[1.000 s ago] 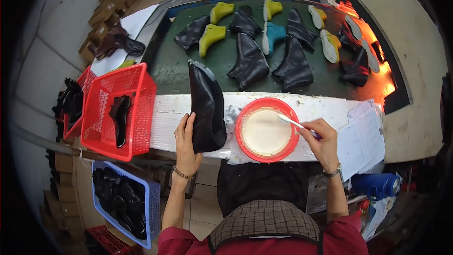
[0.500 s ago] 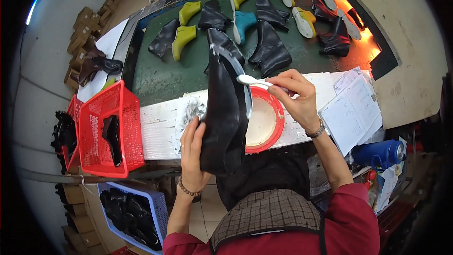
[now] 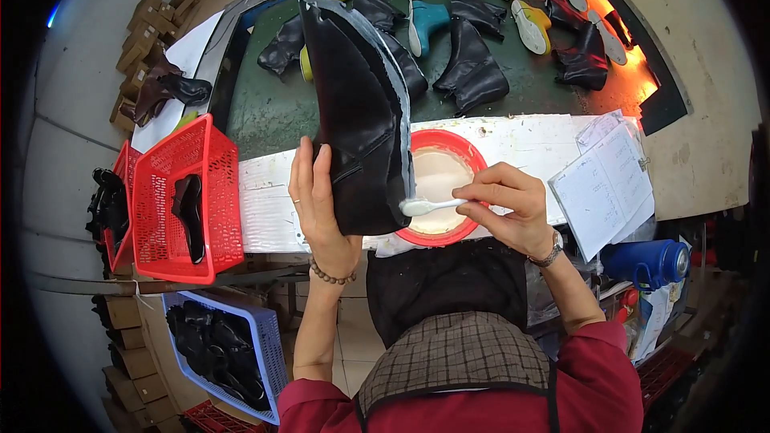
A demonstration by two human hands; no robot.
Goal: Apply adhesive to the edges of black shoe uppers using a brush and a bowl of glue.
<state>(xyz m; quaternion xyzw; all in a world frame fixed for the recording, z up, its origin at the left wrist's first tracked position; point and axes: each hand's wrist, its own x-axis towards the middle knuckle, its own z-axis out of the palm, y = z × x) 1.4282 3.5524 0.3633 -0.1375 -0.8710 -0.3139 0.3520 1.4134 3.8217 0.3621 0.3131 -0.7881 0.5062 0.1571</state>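
Note:
My left hand (image 3: 319, 196) grips a black leather boot upper (image 3: 357, 104) by its lower end and holds it up over the white board. Whitish paste lines the boot's right-hand edge from the far tip down. Between the thumb and fingers of my right hand (image 3: 509, 212) is a white toothbrush (image 3: 429, 206), its head touching that edge near the bottom of the boot. Behind the brush stands a red bowl (image 3: 479, 162) with cream-coloured paste in it. The boot partly covers the bowl's left side.
Beyond, a dark green table (image 3: 253, 116) carries several black boots and yellow and teal shoe lasts, with an orange glow at right. Handwritten papers (image 3: 601, 184) and a blue flask (image 3: 644, 263) are at right. A red basket (image 3: 228, 192) and a blue crate (image 3: 269, 353) stand at left.
The toothbrush has travelled down the boot's edge toward me, from mid-length to the lower end. The boot has shifted slightly left and farther away, and more of its pasted edge shows.

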